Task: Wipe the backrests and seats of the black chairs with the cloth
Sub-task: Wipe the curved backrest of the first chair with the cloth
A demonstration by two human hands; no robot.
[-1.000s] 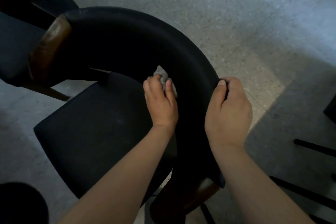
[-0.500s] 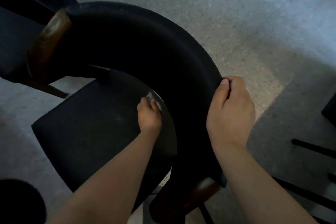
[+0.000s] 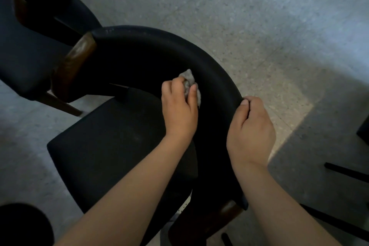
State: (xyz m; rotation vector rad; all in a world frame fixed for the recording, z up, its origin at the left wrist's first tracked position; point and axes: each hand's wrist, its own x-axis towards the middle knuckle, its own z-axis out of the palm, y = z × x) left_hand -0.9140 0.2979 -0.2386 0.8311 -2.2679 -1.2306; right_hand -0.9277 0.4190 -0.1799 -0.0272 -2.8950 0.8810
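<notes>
The speckled grey floor [image 3: 249,16] spreads all around the curved backrest [image 3: 211,70] of the nearest chair, a padded black arc seen from above. Inside that arc and lower down lies the chair's black seat [image 3: 107,146]. Left of the backrest and beyond it stands a second black chair [image 3: 26,56], its seat just beside the brown wooden end piece [image 3: 75,62] that caps the backrest's left tip. To the right of the backrest, well apart from it, thin dark legs [image 3: 345,171] cross the floor, and to its lower left a dark round shape [image 3: 22,225] fills the corner. The right hand [image 3: 251,132] grips the backrest's top edge on its right side, thumb over the rim and fingers curled round the outer face. The left hand [image 3: 179,112] is inside the arc, fingers curled round the cloth [image 3: 188,80], a crumpled grey wad pressed against the backrest's inner face above the seat.
</notes>
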